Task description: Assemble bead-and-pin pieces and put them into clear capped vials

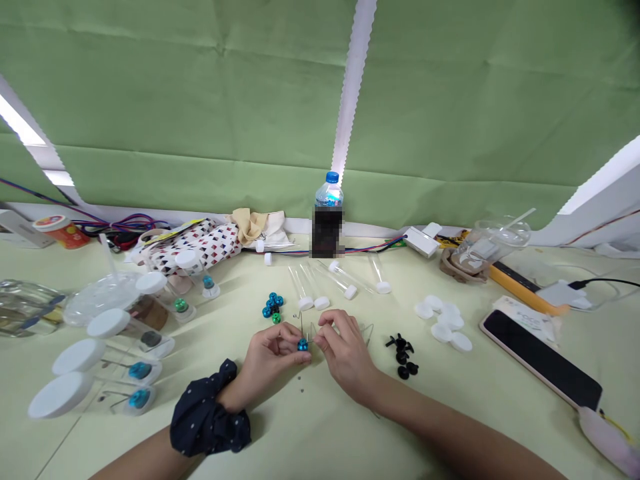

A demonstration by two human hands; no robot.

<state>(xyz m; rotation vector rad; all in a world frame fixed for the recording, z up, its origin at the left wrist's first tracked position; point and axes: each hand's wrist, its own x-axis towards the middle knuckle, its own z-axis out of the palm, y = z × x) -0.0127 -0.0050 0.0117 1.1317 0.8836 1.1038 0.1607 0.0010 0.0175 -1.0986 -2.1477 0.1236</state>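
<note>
Between the fingers of my left hand is a small shiny blue metal knob-like piece. A thin bent metal wire stands up from it. My right hand is close on the right, thumb and forefinger pinched on a thin bent metal rod at the blue piece; its far end is hidden. Beyond my left hand lies a small group of blue, black and green knob-like pieces. Two tiny specks lie on the table below my hands. More thin wire shows behind my right hand.
Clear tubes with white caps lie ahead. On the left stand several capped tubes with coloured pieces inside, near a plastic cup. Rightward are black parts, white discs, a phone and a drink cup. A bottle stands behind.
</note>
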